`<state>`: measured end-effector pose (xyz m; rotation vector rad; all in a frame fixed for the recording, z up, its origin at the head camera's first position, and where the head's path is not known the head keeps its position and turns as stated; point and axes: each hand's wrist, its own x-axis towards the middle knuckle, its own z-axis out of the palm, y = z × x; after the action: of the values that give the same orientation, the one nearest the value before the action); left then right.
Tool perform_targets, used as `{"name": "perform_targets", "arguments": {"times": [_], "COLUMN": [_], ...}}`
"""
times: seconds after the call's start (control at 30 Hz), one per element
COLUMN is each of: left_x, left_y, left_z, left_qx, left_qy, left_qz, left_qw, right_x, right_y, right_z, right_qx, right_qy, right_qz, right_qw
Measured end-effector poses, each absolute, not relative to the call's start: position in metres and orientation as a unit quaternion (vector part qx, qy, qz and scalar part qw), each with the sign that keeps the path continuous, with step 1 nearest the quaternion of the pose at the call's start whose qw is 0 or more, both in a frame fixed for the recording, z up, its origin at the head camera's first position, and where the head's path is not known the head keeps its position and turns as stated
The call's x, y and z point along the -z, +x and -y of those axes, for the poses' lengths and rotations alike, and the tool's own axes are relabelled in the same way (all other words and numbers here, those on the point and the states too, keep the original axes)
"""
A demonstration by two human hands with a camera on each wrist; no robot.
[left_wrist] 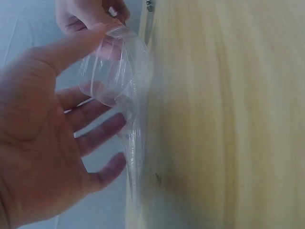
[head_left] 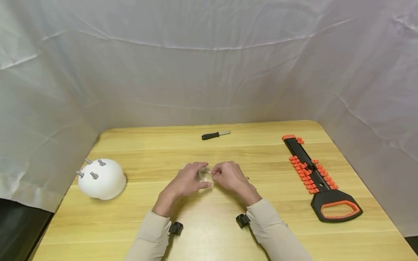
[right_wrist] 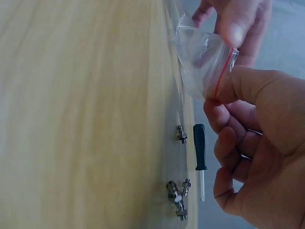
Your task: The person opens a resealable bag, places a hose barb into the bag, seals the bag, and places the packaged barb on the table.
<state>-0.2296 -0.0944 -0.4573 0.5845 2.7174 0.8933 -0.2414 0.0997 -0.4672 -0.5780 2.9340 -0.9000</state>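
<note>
A clear plastic zip bag with a red seal line is held between both hands over the middle of the table. My left hand holds the bag with the thumb on one side and fingers on the other; in the left wrist view the bag looks crumpled and see-through. My right hand pinches the edge at the red seal between thumb and forefinger. Beside it in the right wrist view lie several small metal bolt-like fittings, mostly hidden by the right wrist in the head view.
A black-handled screwdriver lies at the back middle. On the left sits a white rounded body with several grey pegs upward. A long black tool with an orange-lined handle and rows of orange pieces lies right. Grey curtains surround the table.
</note>
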Motion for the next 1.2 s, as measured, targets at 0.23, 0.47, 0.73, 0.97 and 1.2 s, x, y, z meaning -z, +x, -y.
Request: {"name": "perform_targets", "arguments": {"times": [0.23,0.47,0.73,0.97,1.2], "left_x": [0.457,0.453,0.458,0.458,0.46], "left_y": [-0.232,-0.231,-0.229,-0.224,-0.222], "left_z": [0.092,0.086,0.083,0.08,0.078], "left_qx": [-0.298,-0.296,-0.257,-0.25,-0.222], "left_qy": [0.189,0.167,0.183,0.176,0.169], "left_qz": [-0.928,-0.933,-0.944,-0.947,-0.957], "left_qw": [0.118,0.116,0.093,0.103,0.083], "right_x": [0.467,0.465,0.465,0.466,0.466], "right_y": [-0.242,-0.242,-0.242,-0.241,-0.24], "right_z": [-0.104,-0.105,-0.108,-0.117,-0.133], "right_qx": [0.263,0.261,0.246,0.286,0.31], "right_qy": [-0.198,-0.209,-0.196,-0.178,-0.144], "right_qz": [-0.944,-0.942,-0.949,-0.941,-0.938], "right_qw": [0.002,-0.005,0.006,0.034,0.049]}}
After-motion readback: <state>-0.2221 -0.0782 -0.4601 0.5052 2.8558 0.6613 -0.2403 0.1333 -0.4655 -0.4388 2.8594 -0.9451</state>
